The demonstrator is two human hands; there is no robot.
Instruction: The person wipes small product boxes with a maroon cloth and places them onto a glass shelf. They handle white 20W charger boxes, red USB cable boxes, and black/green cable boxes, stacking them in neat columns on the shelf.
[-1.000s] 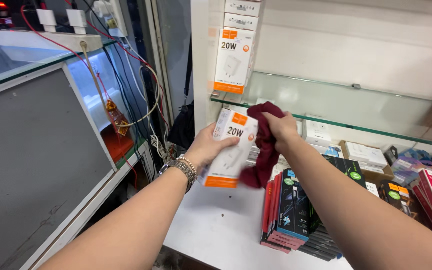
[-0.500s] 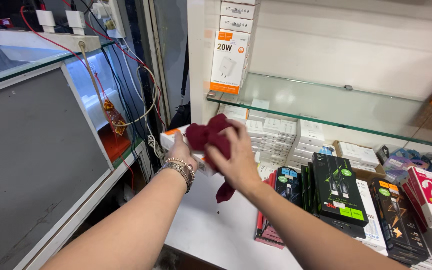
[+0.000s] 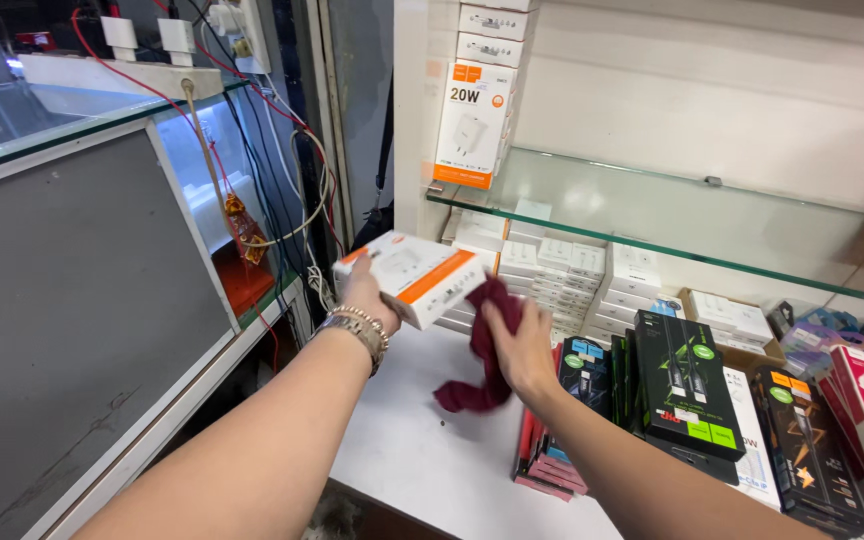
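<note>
Looking down from the head camera, the left hand sits just left of the frame's centre, its fingers closed around the left end of a white and orange box that it holds tilted in the air above the white counter. A metal bracelet circles that wrist. The right hand, at centre frame just to the right of the box, is clenched on a dark red cloth; the cloth's upper part is bunched against the box's lower right edge, and its loose end hangs down toward the counter. The two hands are near each other, with the box and cloth between them. A glass shelf crosses the upper right, with another white and orange box standing at its left end. Black and green packages stand upright at lower right, with stacked white boxes behind them under the shelf. Red and white cables hang at upper left.
</note>
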